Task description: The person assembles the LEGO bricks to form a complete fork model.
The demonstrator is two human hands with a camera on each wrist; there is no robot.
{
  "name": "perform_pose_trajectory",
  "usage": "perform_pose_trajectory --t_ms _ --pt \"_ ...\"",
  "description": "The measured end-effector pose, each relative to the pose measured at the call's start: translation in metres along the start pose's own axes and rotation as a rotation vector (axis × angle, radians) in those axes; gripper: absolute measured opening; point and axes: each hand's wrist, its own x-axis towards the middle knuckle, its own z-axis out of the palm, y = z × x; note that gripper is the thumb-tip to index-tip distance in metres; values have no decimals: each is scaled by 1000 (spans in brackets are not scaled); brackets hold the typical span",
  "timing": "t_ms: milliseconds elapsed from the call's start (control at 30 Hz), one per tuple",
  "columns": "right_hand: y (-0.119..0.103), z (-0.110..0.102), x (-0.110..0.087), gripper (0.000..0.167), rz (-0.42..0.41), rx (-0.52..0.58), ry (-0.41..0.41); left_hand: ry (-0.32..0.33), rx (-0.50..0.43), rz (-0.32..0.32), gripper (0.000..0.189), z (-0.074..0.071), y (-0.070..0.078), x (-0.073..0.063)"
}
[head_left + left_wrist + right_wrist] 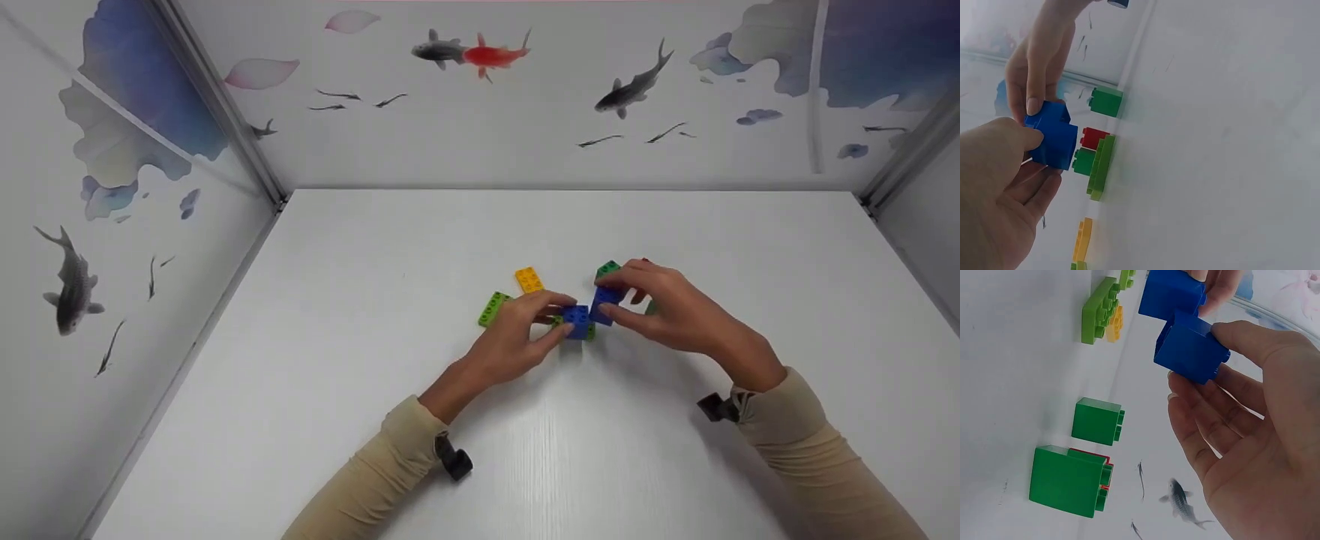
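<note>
In the head view, my left hand [514, 337] pinches a blue toy building brick [576, 322] between thumb and fingers, over a light green plate [591, 332]. My right hand [671, 311] grips a second blue brick [603, 307], tilted and close against the first one's right side. Both blue bricks are held above the table in the wrist views. From the right wrist, the right hand's brick [1188, 351] shows its hollow underside toward the table and overlaps the left hand's brick [1167, 293]. The left hand's fingertips partly hide behind its brick in the left wrist view.
Beyond the hands lie a yellow plate [529, 280] and another light green plate [493, 309]. One green brick [1096, 422] stands near a larger green brick [1064, 484], which partly hides a red brick [1107, 458]. Printed walls enclose the white table [360, 300].
</note>
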Motion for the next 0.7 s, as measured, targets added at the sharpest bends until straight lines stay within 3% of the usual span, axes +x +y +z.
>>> perform_pose_trajectory --t_ms 333,700 --pt "-2 2 0 39 -32 -1 30 -36 -35 -3 34 0 -8 -9" --pt "-6 9 1 43 -27 53 30 -94 -68 -58 37 -2 -10 -11"
